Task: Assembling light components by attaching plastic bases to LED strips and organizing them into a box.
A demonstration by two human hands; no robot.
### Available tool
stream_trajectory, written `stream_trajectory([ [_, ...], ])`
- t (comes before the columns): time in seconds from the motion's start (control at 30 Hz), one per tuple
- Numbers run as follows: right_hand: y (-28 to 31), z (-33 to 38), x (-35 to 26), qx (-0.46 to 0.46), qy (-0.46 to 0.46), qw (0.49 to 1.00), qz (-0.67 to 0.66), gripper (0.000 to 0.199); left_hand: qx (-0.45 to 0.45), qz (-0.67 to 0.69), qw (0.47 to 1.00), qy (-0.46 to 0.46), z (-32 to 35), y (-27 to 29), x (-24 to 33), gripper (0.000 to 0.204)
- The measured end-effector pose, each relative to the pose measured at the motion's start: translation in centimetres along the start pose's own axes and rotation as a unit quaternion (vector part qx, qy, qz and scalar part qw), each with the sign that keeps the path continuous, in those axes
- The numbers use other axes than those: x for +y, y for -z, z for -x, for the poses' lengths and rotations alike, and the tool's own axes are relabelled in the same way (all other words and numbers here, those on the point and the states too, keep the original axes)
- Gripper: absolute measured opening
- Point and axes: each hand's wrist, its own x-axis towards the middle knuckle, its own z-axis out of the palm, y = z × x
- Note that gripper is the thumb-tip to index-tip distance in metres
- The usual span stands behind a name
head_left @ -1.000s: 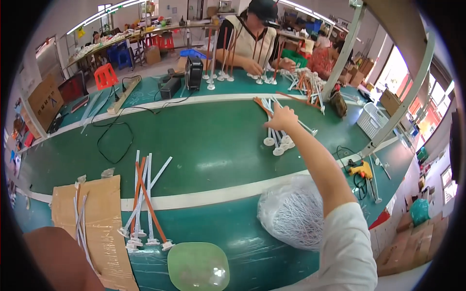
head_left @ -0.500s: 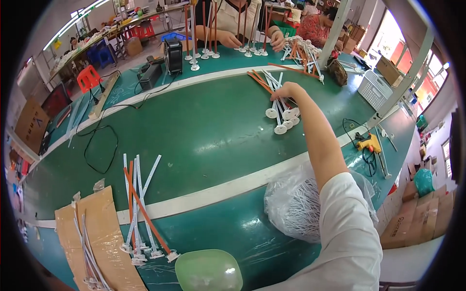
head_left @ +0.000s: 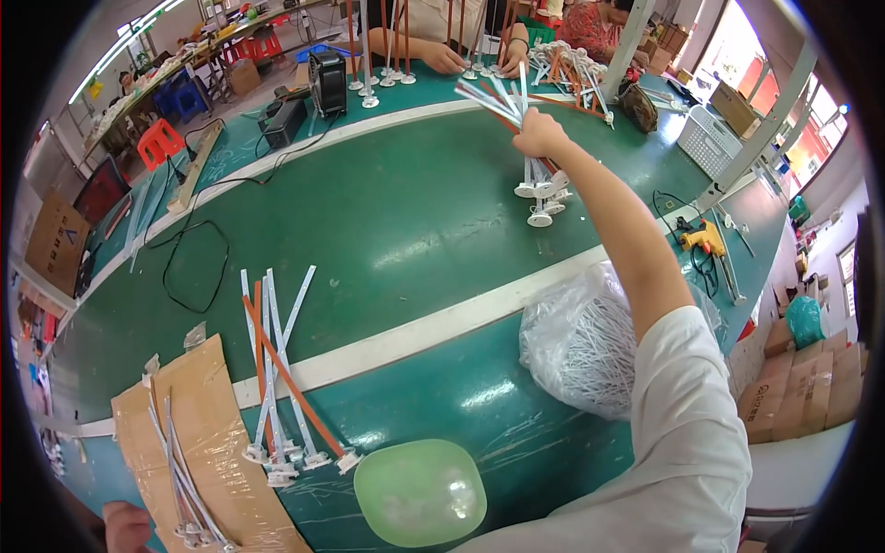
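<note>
My right hand [head_left: 542, 135], at the far side of the green table, is closed around a bundle of thin white and brown strips [head_left: 546, 177]. Their round white bases hang below the fist, and the other ends fan out above it. At the lower left edge, my left hand [head_left: 126, 527] is partly in view beside a cardboard sheet [head_left: 205, 396]; its fingers are too unclear to read. A few strips [head_left: 180, 493] lie on that cardboard. Another group of white and brown strips with white bases [head_left: 277, 369] lies just right of it, across the pale ledge.
A green plastic bowl [head_left: 419, 493] stands in front, with a clear bag of thin white sticks [head_left: 585, 355] beyond it. A yellow glue gun [head_left: 705, 238] and white basket [head_left: 708, 140] are at right. Across the table, a co-worker's hands [head_left: 444, 57] are among upright strips. A black cable [head_left: 194, 267] lies left.
My right hand has raised the bundle of strips off the table, tipping it more upright with the bases hanging. My left hand has come into view at the lower left.
</note>
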Motion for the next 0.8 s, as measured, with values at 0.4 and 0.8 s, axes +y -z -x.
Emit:
stream_trajectory([
  [0.4,8.3,9.6,-6.1,0.283,0.2,0.927,-0.143,0.046,0.019,0.022,0.999,0.045,5.1,1.0,-3.0,0.038],
  [0.8,8.2,17.1,-12.5,0.147,0.228,0.928,-0.256,0.044,-0.026,0.175,0.978,0.109,3.0,-4.8,-4.0,0.02],
])
